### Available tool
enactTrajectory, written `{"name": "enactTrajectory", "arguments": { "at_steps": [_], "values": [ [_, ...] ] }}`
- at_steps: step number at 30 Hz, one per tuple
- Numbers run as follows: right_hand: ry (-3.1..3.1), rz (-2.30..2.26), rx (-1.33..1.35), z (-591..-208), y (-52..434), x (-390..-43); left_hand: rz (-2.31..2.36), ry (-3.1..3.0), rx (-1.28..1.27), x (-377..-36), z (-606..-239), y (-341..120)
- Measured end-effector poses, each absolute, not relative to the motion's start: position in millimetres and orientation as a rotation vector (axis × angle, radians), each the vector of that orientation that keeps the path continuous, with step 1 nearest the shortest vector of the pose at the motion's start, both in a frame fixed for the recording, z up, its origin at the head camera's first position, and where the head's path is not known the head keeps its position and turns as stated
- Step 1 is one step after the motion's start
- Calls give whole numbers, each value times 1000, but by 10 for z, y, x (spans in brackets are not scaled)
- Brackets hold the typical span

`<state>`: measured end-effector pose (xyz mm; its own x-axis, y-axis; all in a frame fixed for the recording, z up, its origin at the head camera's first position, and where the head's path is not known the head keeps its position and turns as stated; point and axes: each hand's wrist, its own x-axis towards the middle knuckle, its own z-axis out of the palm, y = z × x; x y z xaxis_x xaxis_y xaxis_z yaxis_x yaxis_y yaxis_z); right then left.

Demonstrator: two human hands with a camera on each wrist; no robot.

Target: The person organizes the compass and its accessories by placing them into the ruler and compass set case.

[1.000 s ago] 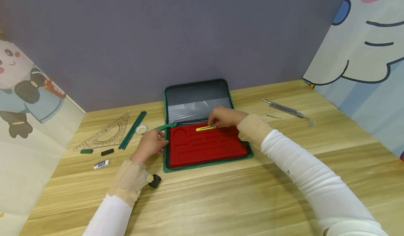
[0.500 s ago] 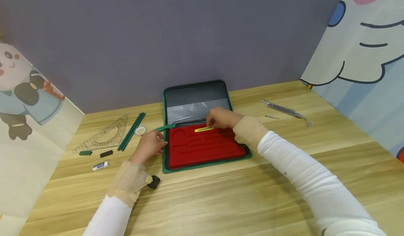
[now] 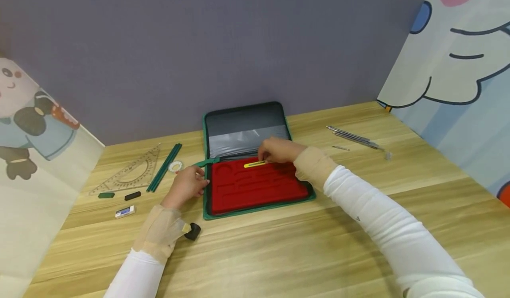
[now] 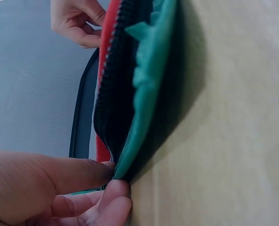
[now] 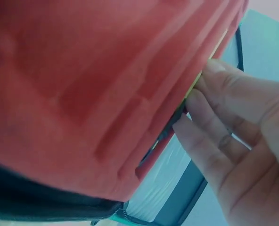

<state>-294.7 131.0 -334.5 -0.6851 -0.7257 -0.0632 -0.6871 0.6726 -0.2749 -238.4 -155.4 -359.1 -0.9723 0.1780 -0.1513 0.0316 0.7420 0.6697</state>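
Note:
An unfolded green zip case (image 3: 260,209) lies on the table, its red moulded tray (image 3: 255,196) facing up. My left hand (image 3: 186,186) pinches the case's left edge; in the left wrist view its thumb and finger grip the green fabric (image 4: 146,103) beside the zip. At the tray's back edge my right hand (image 3: 280,150) pinches a slim yellow utility knife (image 3: 252,164). The right wrist view has the knife (image 5: 192,85) along a narrow slot, thumb and fingertips on its yellow and black body. Part of the knife is hidden behind the fingers.
Left of the case lie a clear set square (image 3: 131,174), green strips (image 3: 164,167), a white ring (image 3: 175,167), an eraser (image 3: 125,211), and small green (image 3: 106,195) and black (image 3: 133,195) blocks. Metal drawing tools (image 3: 352,137) lie at right. A grey wall (image 3: 239,45) stands behind.
Everything in the head view has shifted slightly left as the camera turned. Both hands stay at the same spots on the case and knife.

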Motion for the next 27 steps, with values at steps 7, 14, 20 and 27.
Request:
{"name": "enactTrajectory", "arguments": {
  "at_steps": [7, 14, 20, 27],
  "values": [
    [2661, -389, -1265, -3352, 1461, -2953, 1027, 2742, 168, -2379, -3591, -1556],
    [2688, -595, -1154, -3286, 1834, -2867, 1025, 2744, 175, -2378, -3595, -1547],
    [2763, -696, -1029, -3226, 2224, -2708, 1004, 2748, 172, -2385, -3606, -1540],
    [2905, -680, -837, -3225, 2847, -2584, 984, 2762, 196, -2401, -3597, -1560]
  ]
}}
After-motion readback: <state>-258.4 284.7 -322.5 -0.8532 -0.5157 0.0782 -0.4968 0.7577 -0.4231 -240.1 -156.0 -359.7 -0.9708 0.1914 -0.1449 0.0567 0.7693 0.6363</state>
